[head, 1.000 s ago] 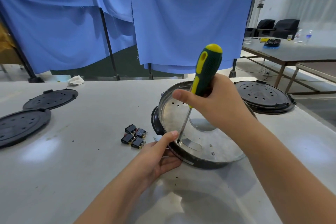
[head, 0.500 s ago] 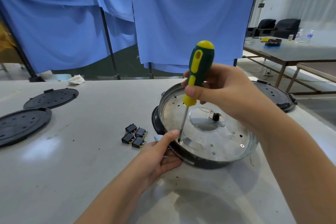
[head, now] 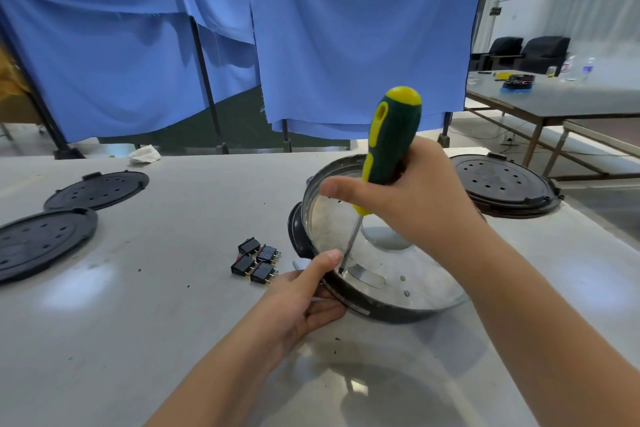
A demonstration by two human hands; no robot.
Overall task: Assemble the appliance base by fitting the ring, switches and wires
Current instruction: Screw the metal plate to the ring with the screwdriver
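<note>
The round appliance base (head: 391, 314), black outside with a shiny metal ring plate (head: 388, 267) inside, lies on the grey table (head: 138, 340). My right hand (head: 408, 204) grips a green and yellow screwdriver (head: 391, 146), held nearly upright. Its tip touches the plate just inside the near-left rim. My left hand (head: 304, 298) holds that rim, thumb on top beside the tip and fingers underneath. Several small black switches (head: 258, 260) lie on the table left of the base. No wires are visible.
Two black perforated lids (head: 97, 189) (head: 41, 241) lie at the far left and another one (head: 502, 184) sits behind my right hand. Blue curtains (head: 311, 38) on stands hang beyond the table. A second table (head: 554, 97) stands at the right.
My right hand has rolled on the screwdriver handle, fingers shifting round it and back, while the tip stays at the same spot. The left hand and base have not moved.
</note>
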